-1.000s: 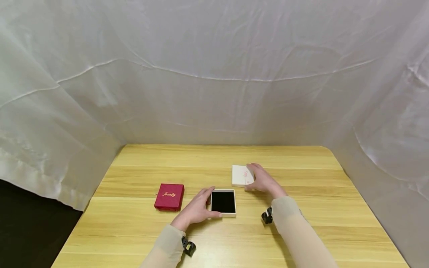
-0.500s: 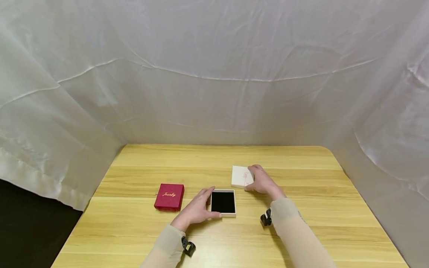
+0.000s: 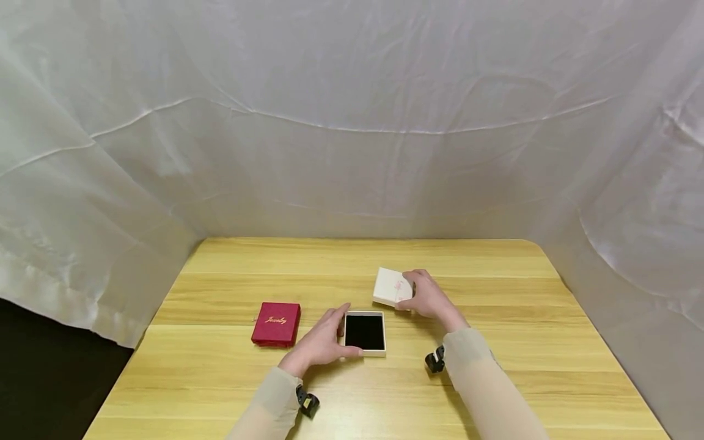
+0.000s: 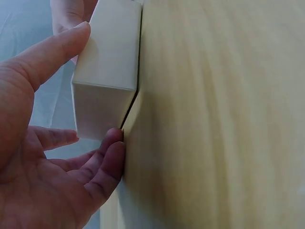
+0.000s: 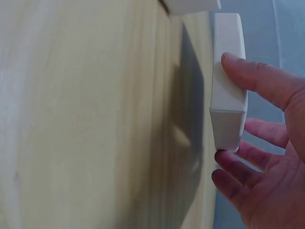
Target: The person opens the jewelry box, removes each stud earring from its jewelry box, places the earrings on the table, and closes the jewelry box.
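A white jewelry box base [image 3: 374, 352] with a black pad inside lies on the table, its top uncovered. My left hand [image 3: 321, 345] grips it from the left, thumb on the near side and fingers round the far left corner. In the left wrist view the thumb presses one side of the box base [image 4: 107, 52]. Farther back and to the right, my right hand [image 3: 431, 297] pinches the white box lid [image 3: 389, 284] with pink lettering, slightly turned. A gap with a shadow shows between the lid [image 5: 228, 88] and the table in the right wrist view.
A closed red jewelry box [image 3: 277, 324] with gold lettering sits to the left of my left hand. The wooden table [image 3: 467, 391] ends at a pale fabric curtain [image 3: 352, 177] behind and on the right side.
My right hand has moved slightly left with the white lid, which has lifted and turned a little. The left hand stays on the box base.
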Available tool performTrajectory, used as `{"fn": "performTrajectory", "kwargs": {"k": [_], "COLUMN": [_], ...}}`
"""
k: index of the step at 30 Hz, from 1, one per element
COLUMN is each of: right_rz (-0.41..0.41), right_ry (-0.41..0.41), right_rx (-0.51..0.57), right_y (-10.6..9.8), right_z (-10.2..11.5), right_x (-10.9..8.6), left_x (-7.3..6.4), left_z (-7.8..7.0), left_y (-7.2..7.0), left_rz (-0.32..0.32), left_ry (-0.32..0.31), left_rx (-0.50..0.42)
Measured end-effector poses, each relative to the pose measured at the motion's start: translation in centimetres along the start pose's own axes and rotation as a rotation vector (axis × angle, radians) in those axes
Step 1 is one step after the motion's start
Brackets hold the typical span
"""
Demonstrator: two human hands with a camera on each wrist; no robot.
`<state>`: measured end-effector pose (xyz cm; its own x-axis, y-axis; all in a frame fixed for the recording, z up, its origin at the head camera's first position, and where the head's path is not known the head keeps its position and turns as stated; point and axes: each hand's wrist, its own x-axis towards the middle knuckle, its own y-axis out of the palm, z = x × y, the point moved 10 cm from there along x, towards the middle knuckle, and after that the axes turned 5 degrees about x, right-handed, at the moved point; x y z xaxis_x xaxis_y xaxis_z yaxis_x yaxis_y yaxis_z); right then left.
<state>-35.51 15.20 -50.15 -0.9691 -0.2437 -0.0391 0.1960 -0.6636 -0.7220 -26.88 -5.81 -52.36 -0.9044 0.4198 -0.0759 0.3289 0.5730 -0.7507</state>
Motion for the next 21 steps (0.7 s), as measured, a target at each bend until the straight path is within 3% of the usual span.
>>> {"fn": "performTrajectory", "kwargs": {"k": [7,17,21], "right_rz": [0.002,0.01,0.022], "right_ry": [-0.034,-0.085,-0.129], "right_rx": [0.011,0.049,0.038], "right_y": [0.0,0.6,0.9], "right_z": [2.0,4.8,6.2], "right_x": [-0.6,-1.5,-1.9], "left_x": [0.3,1.7,2.1], "left_z": [-0.5,-1.8,-2.0], "left_y": [-0.9,-3.9,-4.4], "left_rz": [-0.005,-0.146,-0.164], "left_ry": [0.009,0.023,0.034], "left_rx": [-0.005,0.029,0.046]}}
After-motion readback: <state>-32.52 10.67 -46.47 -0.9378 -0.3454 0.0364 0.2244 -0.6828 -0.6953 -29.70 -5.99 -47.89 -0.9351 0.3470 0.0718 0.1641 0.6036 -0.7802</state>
